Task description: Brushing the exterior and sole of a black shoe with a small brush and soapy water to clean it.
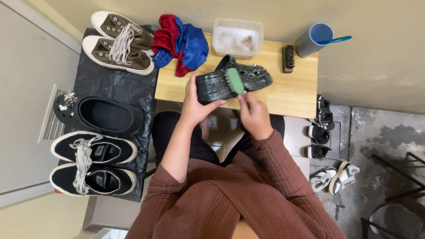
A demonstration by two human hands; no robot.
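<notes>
A black clog (248,77), wet and soapy, lies on its side over the front part of a small wooden table (292,95). My left hand (195,104) grips the clog's heel end, thumb along its lower edge. My right hand (253,113) holds a green scrub brush (234,81), pressed against the clog's sole side. Both forearms wear brown ribbed sleeves.
A clear tub of soapy water (238,37), a red and blue cloth (181,44), a dark bristle brush (288,58) and a blue cup (313,40) with a blue handle in it crowd the table's back. Brown sneakers (117,42), another black clog (99,115) and black sneakers (93,166) lie on black plastic at left. Small shoes (321,132) sit at right.
</notes>
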